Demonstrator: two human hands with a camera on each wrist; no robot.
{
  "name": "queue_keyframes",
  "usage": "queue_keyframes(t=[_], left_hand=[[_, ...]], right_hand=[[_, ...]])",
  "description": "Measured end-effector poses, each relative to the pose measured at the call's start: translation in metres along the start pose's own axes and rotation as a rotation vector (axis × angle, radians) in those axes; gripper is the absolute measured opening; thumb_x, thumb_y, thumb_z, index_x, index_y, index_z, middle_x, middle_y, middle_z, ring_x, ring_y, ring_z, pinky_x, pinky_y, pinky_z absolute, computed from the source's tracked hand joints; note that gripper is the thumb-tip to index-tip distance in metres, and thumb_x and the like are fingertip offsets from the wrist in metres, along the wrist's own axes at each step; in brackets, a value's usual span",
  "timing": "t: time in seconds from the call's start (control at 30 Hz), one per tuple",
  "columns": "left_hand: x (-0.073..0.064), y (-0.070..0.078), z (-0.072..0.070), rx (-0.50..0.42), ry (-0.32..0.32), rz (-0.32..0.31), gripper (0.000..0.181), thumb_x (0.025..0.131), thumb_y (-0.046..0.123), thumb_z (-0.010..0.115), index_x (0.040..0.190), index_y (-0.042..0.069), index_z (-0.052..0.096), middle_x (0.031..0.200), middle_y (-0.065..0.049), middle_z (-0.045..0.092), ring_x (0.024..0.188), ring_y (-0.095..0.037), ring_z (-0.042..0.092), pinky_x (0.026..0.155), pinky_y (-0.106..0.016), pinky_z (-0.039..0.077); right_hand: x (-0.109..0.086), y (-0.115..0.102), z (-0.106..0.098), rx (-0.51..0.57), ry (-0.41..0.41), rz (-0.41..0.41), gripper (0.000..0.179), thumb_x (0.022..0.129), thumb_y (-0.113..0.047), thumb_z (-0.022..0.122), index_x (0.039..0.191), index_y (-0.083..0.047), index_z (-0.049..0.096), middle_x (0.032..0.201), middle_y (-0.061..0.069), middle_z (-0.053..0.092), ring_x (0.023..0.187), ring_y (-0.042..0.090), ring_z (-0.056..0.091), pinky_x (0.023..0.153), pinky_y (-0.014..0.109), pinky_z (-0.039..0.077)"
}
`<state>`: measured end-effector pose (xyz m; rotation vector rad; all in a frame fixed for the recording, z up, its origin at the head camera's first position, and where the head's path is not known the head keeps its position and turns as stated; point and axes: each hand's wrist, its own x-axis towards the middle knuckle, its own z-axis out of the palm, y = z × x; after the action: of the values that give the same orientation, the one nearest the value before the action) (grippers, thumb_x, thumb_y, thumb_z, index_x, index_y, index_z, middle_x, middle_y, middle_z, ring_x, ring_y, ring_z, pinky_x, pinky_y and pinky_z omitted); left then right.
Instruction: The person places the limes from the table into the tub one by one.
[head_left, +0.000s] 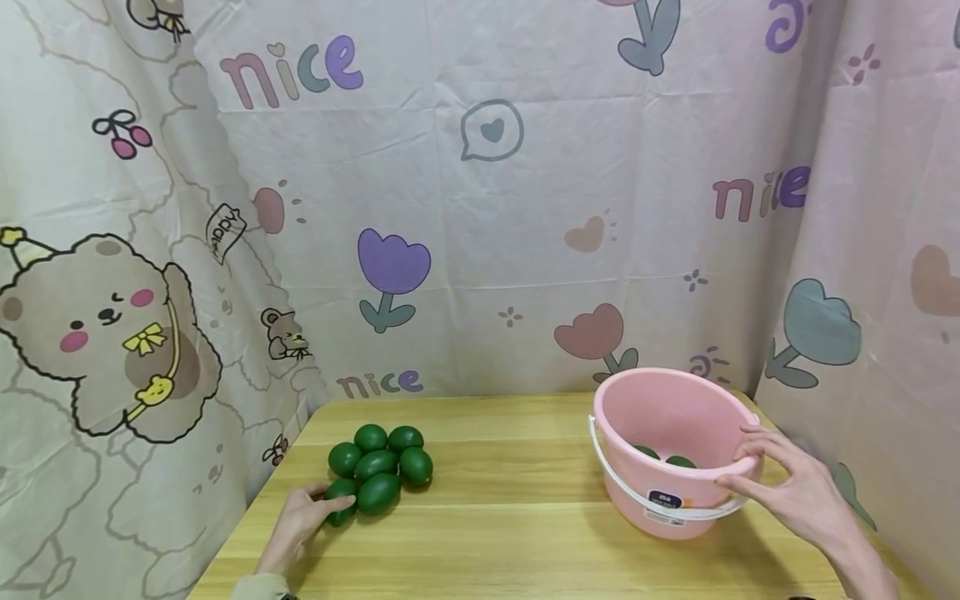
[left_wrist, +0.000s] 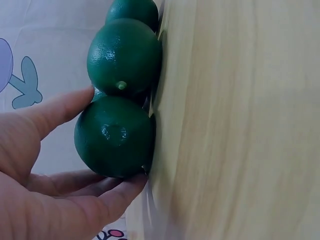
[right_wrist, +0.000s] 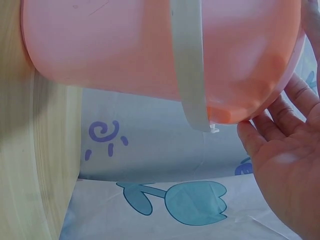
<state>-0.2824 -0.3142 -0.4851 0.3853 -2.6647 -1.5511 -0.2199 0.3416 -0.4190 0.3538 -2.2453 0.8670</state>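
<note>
Several dark green limes lie in a cluster on the left of the table, among them a plump lime (head_left: 379, 494) at its front. My left hand (head_left: 302, 518) has its thumb and fingers around the nearest lime (left_wrist: 115, 137), which rests on the wood and touches its neighbour. On the right stands a pink bucket (head_left: 637, 492), upright, with a white handle (head_left: 626, 492) hanging down its front. Green limes (head_left: 681, 461) show inside it, partly hidden by the wall. My right hand (head_left: 802, 492) holds the bucket's right rim, thumb in front and fingers farther back.
The wooden table (head_left: 510, 533) runs between the limes and the bucket. A printed curtain (head_left: 480, 217) hangs behind the table and along both sides, close to the bucket's right.
</note>
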Motion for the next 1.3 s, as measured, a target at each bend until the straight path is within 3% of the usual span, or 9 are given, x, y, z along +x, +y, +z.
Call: queue_keyframes(t=[0.2, 0.4, 0.57, 0.77, 1.07, 1.3], left_hand=[[0.001, 0.000, 0.000, 0.019, -0.003, -0.005, 0.075, 0.081, 0.031, 0.078, 0.133, -0.014, 0.048, 0.133, -0.033, 0.050, 0.121, -0.043, 0.050, 0.101, -0.055, 0.043], [0.001, 0.001, 0.001, 0.024, 0.012, -0.005, 0.076, 0.080, 0.033, 0.079, 0.133, -0.013, 0.050, 0.132, -0.033, 0.052, 0.119, -0.043, 0.051, 0.098, -0.053, 0.045], [0.001, 0.001, 0.001, 0.023, 0.054, -0.011, 0.075, 0.078, 0.033, 0.081, 0.131, -0.012, 0.052, 0.129, -0.032, 0.054, 0.114, -0.040, 0.054, 0.092, -0.048, 0.048], [-0.001, 0.006, -0.002, 0.028, 0.128, -0.020, 0.075, 0.079, 0.032, 0.080, 0.132, -0.012, 0.050, 0.130, -0.035, 0.050, 0.115, -0.043, 0.051, 0.094, -0.054, 0.046], [-0.004, 0.026, 0.002, -0.019, 0.139, 0.012, 0.076, 0.084, 0.028, 0.074, 0.143, -0.006, 0.039, 0.143, -0.031, 0.036, 0.127, -0.046, 0.039, 0.104, -0.057, 0.040], [-0.007, 0.045, 0.016, -0.090, 0.117, 0.063, 0.071, 0.086, 0.021, 0.070, 0.144, -0.004, 0.038, 0.142, -0.030, 0.037, 0.126, -0.043, 0.041, 0.101, -0.050, 0.044]], right_hand=[[0.000, -0.001, 0.000, -0.003, -0.008, 0.015, 0.034, 0.064, -0.020, 0.092, 0.088, -0.019, 0.068, 0.123, -0.034, 0.049, 0.115, -0.027, 0.034, 0.090, -0.004, 0.018], [0.000, -0.001, -0.001, -0.006, -0.010, 0.026, 0.034, 0.064, -0.020, 0.092, 0.089, -0.019, 0.068, 0.126, -0.024, 0.053, 0.114, -0.027, 0.033, 0.091, -0.003, 0.017], [-0.001, -0.001, -0.002, -0.009, -0.007, 0.034, 0.035, 0.063, -0.019, 0.092, 0.089, -0.018, 0.069, 0.125, -0.023, 0.054, 0.114, -0.026, 0.034, 0.091, -0.003, 0.017], [-0.002, 0.000, 0.000, 0.003, -0.006, 0.007, 0.036, 0.062, -0.018, 0.092, 0.089, -0.018, 0.068, 0.126, -0.030, 0.051, 0.115, -0.026, 0.034, 0.092, -0.003, 0.018], [-0.002, -0.001, 0.001, 0.007, -0.001, -0.001, 0.036, 0.062, -0.017, 0.092, 0.089, -0.019, 0.068, 0.125, -0.033, 0.049, 0.116, -0.026, 0.034, 0.092, -0.004, 0.018], [-0.002, -0.001, 0.000, 0.004, -0.003, 0.012, 0.036, 0.063, -0.018, 0.092, 0.088, -0.022, 0.067, 0.125, -0.033, 0.049, 0.115, -0.026, 0.033, 0.092, -0.003, 0.017]])
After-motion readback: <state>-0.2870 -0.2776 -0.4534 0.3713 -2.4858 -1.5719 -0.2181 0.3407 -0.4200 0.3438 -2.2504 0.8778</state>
